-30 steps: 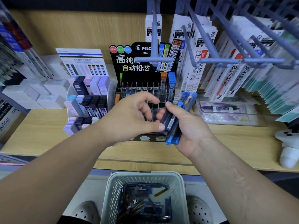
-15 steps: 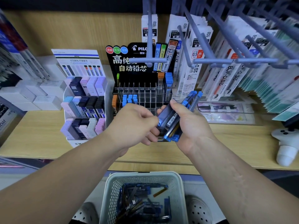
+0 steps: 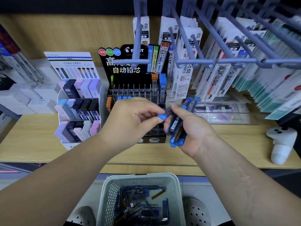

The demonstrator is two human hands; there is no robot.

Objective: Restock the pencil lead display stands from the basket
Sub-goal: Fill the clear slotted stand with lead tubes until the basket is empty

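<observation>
A black Pilot display stand (image 3: 135,88) with clear slots stands on the wooden shelf; a few blue-capped tubes sit in its left slots and two taller ones at its right. My right hand (image 3: 193,128) grips a bundle of blue-capped lead tubes (image 3: 177,129) in front of the stand. My left hand (image 3: 130,118) pinches the blue cap of one lead tube (image 3: 162,115) that sticks out of the bundle. A pale mesh basket (image 3: 110,190) below the shelf edge holds several more lead tubes.
A white tiered stand (image 3: 78,110) of pastel and black lead cases sits left of the black one. Grey peg hooks (image 3: 228,60) with hanging refill packs jut out above and to the right. A white controller (image 3: 281,142) lies on the shelf at right.
My left hand has taken hold of one tube's blue cap and drawn it leftward out of the bundle. My right hand keeps the bundle in about the same place.
</observation>
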